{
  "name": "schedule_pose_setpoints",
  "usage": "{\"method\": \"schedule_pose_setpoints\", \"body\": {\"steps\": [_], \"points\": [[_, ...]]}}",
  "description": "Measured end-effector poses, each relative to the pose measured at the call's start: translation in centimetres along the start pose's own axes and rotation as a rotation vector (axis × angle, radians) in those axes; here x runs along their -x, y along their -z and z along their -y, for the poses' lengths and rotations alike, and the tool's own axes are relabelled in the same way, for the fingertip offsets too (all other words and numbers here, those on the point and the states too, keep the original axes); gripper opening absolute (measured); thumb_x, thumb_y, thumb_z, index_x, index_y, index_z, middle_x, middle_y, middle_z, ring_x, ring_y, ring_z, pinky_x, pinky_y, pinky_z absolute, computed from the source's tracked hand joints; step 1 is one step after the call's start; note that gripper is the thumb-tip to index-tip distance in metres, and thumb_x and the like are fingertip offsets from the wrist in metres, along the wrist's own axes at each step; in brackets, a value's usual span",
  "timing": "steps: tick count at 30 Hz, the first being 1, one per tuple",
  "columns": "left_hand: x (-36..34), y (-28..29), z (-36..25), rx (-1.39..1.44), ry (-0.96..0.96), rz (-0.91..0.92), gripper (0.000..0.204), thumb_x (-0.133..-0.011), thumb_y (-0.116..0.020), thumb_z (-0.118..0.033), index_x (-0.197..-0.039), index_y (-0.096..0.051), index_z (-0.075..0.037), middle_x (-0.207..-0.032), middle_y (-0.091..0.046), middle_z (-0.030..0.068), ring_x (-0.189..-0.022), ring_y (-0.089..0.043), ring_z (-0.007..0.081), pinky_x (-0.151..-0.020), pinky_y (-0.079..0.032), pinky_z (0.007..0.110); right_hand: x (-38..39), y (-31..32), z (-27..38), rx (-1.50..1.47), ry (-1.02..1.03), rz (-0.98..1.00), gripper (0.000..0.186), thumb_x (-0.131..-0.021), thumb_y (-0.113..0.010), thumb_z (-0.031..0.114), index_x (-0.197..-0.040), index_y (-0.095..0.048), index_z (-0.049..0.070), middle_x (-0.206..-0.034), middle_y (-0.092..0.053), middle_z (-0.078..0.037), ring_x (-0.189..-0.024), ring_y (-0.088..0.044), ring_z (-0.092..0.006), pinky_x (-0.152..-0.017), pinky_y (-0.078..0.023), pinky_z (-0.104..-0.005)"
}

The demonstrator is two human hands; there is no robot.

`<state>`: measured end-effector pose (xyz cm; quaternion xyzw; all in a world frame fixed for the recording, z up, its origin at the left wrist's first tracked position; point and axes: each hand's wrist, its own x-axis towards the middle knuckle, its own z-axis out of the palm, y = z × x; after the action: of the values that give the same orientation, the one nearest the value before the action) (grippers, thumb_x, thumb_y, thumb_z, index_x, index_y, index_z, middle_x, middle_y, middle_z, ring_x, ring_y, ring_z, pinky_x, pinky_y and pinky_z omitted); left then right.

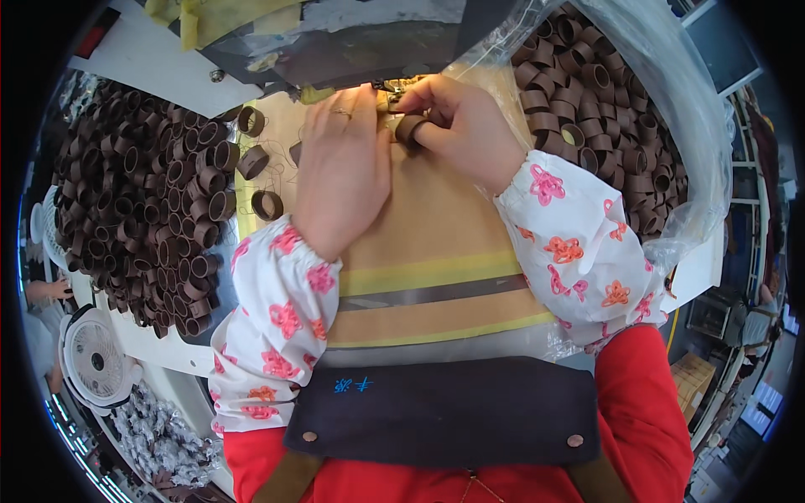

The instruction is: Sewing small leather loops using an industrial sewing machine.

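Under the lit head of a sewing machine, my right hand pinches a small brown fabric loop between thumb and fingers. The loop sits close by the presser foot area, which my fingertips partly hide. My left hand lies flat with its fingers stretched forward, their tips just left of the needle area; whatever is beneath them cannot be seen. Three single brown loops rest left of that hand on the tan, yellow-taped work surface, with loose threads among them.
A large heap of brown loops covers the table's left side. On the right, a clear plastic bag holds many more loops. The dark machine body overhangs the far side. A white fan stands lower left; another person's hand shows beyond.
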<state>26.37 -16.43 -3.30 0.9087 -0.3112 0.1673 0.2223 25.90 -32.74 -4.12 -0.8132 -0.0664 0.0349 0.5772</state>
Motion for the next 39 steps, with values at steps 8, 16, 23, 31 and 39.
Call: {"method": "schedule_pose_setpoints", "body": {"steps": [8, 16, 23, 31, 39], "points": [[-0.6, -1.6, 1.0, 0.397, 0.232, 0.009, 0.021, -0.08, -0.058, -0.012, -0.098, -0.054, -0.001, -0.072, -0.057, 0.0111, -0.064, -0.056, 0.0212, -0.058, -0.044, 0.031, 0.6, 0.3, -0.8, -0.238, -0.014, -0.146, 0.023, -0.073, -0.06, -0.001, -0.095, -0.054, -0.001, -0.085, -0.059, -0.004, -0.075, -0.057, -0.0083, -0.068, -0.048, -0.0224], [-0.8, -0.4, 1.0, 0.675, 0.267, 0.15, 0.026, -0.072, -0.07, -0.014, -0.092, -0.061, 0.001, -0.065, -0.056, 0.0021, -0.055, -0.048, 0.0087, -0.052, -0.04, 0.023, 0.7, -1.0, -1.7, -0.198, 0.063, -0.263, 0.022, -0.07, -0.058, -0.002, -0.091, -0.053, 0.001, -0.081, -0.058, -0.008, -0.07, -0.059, -0.0139, -0.064, -0.048, -0.0253], [-1.1, -0.9, 2.2, 0.657, 0.232, 0.09, 0.021, -0.073, -0.069, -0.013, -0.085, -0.062, 0.002, -0.062, -0.057, 0.0032, -0.055, -0.05, 0.0081, -0.053, -0.041, 0.023, 1.1, 0.1, -0.6, 0.203, 0.256, -0.187, 0.015, -0.073, -0.063, -0.003, -0.085, -0.055, 0.001, -0.09, -0.06, -0.008, -0.072, -0.058, -0.0121, -0.059, -0.049, -0.0236], [-1.2, -1.1, 2.0, 0.744, 0.38, 0.102, 0.025, -0.072, -0.071, -0.014, -0.089, -0.063, 0.003, -0.065, -0.062, 0.0043, -0.057, -0.054, 0.0058, -0.053, -0.043, 0.021, 0.8, 0.2, -1.5, 0.4, 0.491, -0.252, 0.014, -0.072, -0.064, -0.002, -0.082, -0.056, 0.0, -0.085, -0.06, -0.011, -0.066, -0.058, -0.0197, -0.056, -0.047, -0.0275], [-2.1, -2.0, 1.8, 0.65, 0.475, 0.116, 0.023, -0.074, -0.071, -0.012, -0.09, -0.064, 0.002, -0.069, -0.059, -0.0025, -0.063, -0.051, 0.0028, -0.059, -0.042, 0.017, 0.0, 1.2, -0.7, 0.467, 0.383, -0.238, 0.01, -0.074, -0.064, 0.008, -0.08, -0.063, 0.0, -0.065, -0.056, -0.013, -0.055, -0.054, -0.0231, -0.05, -0.04, -0.0304]]}}
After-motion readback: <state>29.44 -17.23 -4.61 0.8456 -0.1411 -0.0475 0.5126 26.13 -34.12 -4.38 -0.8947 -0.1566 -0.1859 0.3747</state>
